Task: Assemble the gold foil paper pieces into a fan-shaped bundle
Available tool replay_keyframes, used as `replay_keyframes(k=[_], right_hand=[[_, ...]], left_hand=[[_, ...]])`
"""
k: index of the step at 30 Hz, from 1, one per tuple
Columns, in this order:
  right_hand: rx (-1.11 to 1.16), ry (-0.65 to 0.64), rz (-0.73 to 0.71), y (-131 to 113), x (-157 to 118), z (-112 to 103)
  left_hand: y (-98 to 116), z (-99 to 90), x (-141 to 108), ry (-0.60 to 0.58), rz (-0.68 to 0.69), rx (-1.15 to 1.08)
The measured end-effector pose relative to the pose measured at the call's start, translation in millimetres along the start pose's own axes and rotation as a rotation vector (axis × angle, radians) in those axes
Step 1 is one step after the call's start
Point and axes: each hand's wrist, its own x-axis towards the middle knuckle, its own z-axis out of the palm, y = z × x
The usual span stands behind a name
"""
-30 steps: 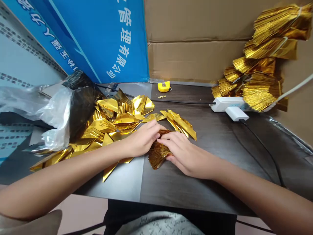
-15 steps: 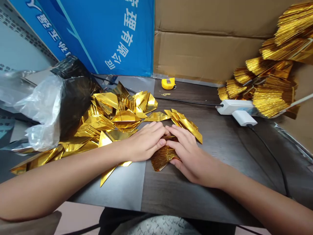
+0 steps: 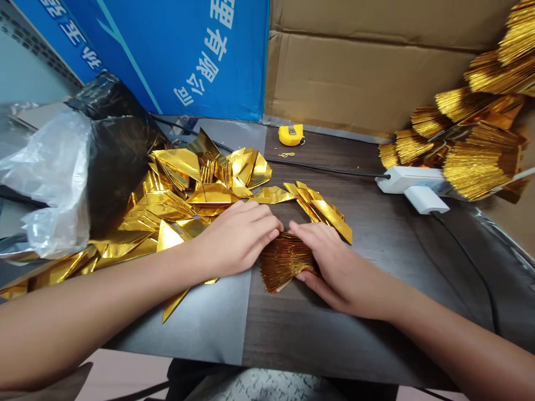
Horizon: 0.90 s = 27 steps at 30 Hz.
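A fanned stack of folded gold foil paper stands on the dark tabletop between my two hands. My right hand is closed around its right side, thumb low at the front and fingers over the top. At the stack's upper left edge my left hand has its fingers curled and pressed together; whether they pinch a sheet is hidden. Loose folded gold foil pieces are heaped behind and left of my left forearm. A small row of gold foil pieces lies just beyond my right hand.
A black and clear plastic bag stands at the left. Behind are a blue printed board and a cardboard sheet. A yellow tape measure, a black cable, a white power strip and finished-looking gold fans lie toward the back and right.
My hands have moved slightly apart, and more of the stack's fanned face shows between them. The camera view has shifted a little.
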Motion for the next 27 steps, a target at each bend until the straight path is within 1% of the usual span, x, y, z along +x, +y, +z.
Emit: replay_keyframes(k=[4,8,14,17,20,23,27], right_hand=[[-0.004,0.012,0.037,3.1,-2.1,-0.5],[0.019,0.004,0.070,4.9,-4.5,-2.0],[-0.006,0.009,0.120,3.0,-4.5,-4.4],[0.023,-0.008,0.130,1.3,-2.8,-5.4],[0.062,-0.019,0.100,0.1,-0.6,-5.4],[0.040,-0.023,0.065,-0.4,1.4,-4.5],[0.011,-0.035,0.052,-0.7,2.4,-3.4]], left_hand=[[-3.1,5.0,-1.2,0.078,0.075,0.087],[-4.5,9.7,0.0,0.131,0.104,0.114],[-3.8,10.3,1.1,0.146,0.107,0.139],[-3.4,11.8,1.6,0.154,0.113,0.155],[-3.3,13.1,2.8,0.145,0.118,0.163],[-2.0,14.1,4.6,0.144,0.113,0.189],[1.3,15.9,6.6,0.144,0.104,0.214]])
